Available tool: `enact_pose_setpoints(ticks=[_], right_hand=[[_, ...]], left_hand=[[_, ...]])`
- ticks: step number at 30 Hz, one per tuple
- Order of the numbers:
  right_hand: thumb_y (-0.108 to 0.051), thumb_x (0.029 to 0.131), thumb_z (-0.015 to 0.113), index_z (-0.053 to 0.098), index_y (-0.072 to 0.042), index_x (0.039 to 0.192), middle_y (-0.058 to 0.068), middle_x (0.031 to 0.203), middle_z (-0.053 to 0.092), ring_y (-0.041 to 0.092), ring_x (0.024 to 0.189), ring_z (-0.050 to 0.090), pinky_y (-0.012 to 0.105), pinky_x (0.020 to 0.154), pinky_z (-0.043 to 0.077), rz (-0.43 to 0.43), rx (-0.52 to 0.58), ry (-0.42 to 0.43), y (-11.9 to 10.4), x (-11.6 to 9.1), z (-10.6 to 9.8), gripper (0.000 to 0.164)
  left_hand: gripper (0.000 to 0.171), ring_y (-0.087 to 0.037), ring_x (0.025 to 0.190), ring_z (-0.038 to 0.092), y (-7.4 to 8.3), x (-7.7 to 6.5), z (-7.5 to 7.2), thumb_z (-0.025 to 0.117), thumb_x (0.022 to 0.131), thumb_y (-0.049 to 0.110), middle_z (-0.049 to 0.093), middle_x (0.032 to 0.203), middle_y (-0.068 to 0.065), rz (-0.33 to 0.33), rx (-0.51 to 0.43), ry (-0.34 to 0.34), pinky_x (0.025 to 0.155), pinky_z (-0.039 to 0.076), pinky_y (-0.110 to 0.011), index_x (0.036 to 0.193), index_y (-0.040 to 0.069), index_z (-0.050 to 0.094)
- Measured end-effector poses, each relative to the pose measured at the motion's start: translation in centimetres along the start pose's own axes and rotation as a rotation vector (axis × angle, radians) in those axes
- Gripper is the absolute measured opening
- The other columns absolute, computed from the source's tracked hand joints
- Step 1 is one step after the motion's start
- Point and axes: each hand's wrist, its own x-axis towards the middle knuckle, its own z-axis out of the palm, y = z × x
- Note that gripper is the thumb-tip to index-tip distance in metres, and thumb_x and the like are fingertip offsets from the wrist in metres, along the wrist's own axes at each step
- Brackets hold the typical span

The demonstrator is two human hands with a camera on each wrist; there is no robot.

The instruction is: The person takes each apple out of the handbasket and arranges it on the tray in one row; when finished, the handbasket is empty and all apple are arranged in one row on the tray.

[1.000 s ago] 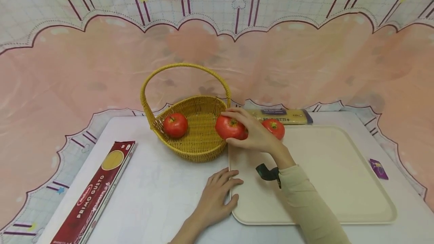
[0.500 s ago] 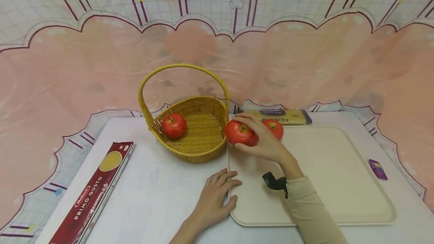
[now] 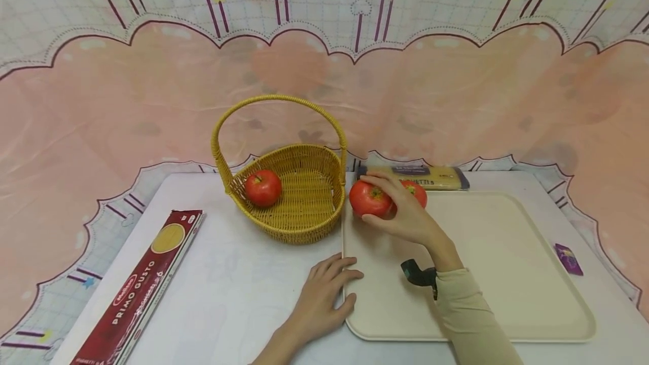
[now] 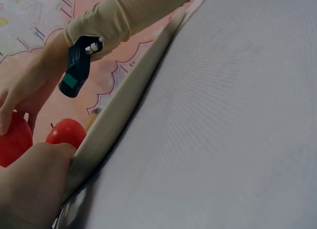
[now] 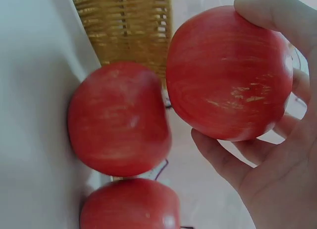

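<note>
Red apple (image 3: 370, 199) is held in the right hand (image 3: 405, 216), over the far left corner of the cream tray (image 3: 507, 275). The fingers and the thumb of this hand are bent around the apple and clamped on it from opposite sides. In the right wrist view, two other apples (image 5: 119, 120) are on the tray, one next to the other; the held apple is very near to one of them, but I cannot tell if they touch.

The left hand (image 3: 324, 297) rests at the left edge of the tray. Its fingers are nearly straight and a little apart, reaching over the rim, and the thumb is spread away from them.

Just beside the tray, on its left, stands a yellow wicker basket (image 3: 299, 235) with a tall handle. One basket apple (image 3: 263, 188) lies inside, at the left side. Behind the tray lies a yellow spaghetti pack (image 3: 441, 178). A red spaghetti pack (image 3: 139, 286) lies on the left part of the white table (image 3: 228, 297), and a small purple packet (image 3: 569, 259) lies right of the tray.
</note>
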Motion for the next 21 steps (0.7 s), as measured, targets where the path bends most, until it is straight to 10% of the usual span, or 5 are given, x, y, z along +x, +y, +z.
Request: enact_pose_setpoints(ticks=[21], right_hand=[[-0.033,0.078,0.076,0.044,-0.031,0.137,-0.005,0.144,0.037,0.025,0.126,0.044,0.057,0.096,0.046,0.083,0.0,0.097,1.6,-1.0,-2.3,0.067]], left_hand=[[0.033,-0.021,0.135,0.038,-0.1,0.0,0.1,0.063,0.083,0.027,0.051,0.137,0.008,0.004,-0.012,-0.004,0.108,0.033,-0.045,0.116,0.03,0.06]])
